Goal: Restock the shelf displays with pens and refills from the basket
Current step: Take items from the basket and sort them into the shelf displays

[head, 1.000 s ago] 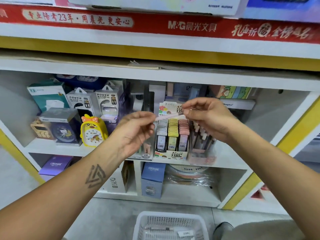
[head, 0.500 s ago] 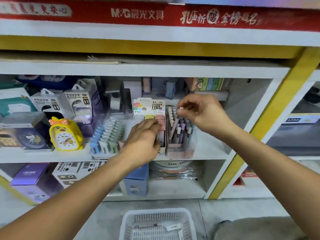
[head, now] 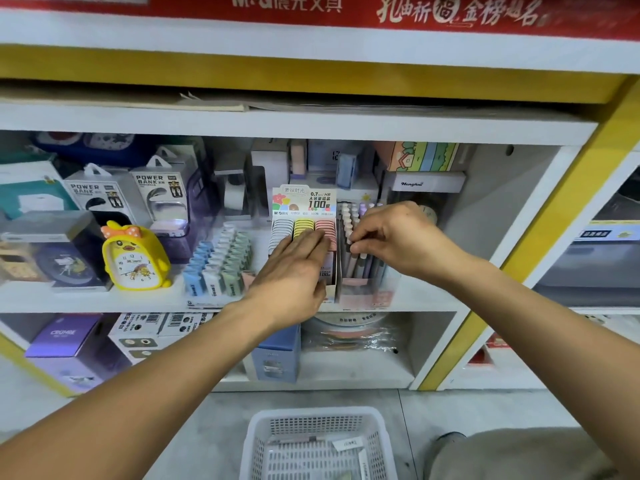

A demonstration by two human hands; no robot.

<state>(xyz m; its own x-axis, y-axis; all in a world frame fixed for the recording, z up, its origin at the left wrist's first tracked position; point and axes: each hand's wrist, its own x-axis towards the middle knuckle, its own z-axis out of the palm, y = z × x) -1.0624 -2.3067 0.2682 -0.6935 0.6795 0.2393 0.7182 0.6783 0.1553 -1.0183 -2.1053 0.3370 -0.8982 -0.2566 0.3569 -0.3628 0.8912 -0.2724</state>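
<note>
Since half a second ago the right hand (head: 398, 237) has sunk into the clear plastic pen display box (head: 363, 268), its curled fingertips now pinching a pastel pen (head: 354, 258) among the upright ones, while the left hand (head: 294, 268) lies flat, fingers straight, on the neighbouring cardboard lead-refill display (head: 304, 209). The white perforated plastic basket (head: 318, 445) sits on the floor below.
</note>
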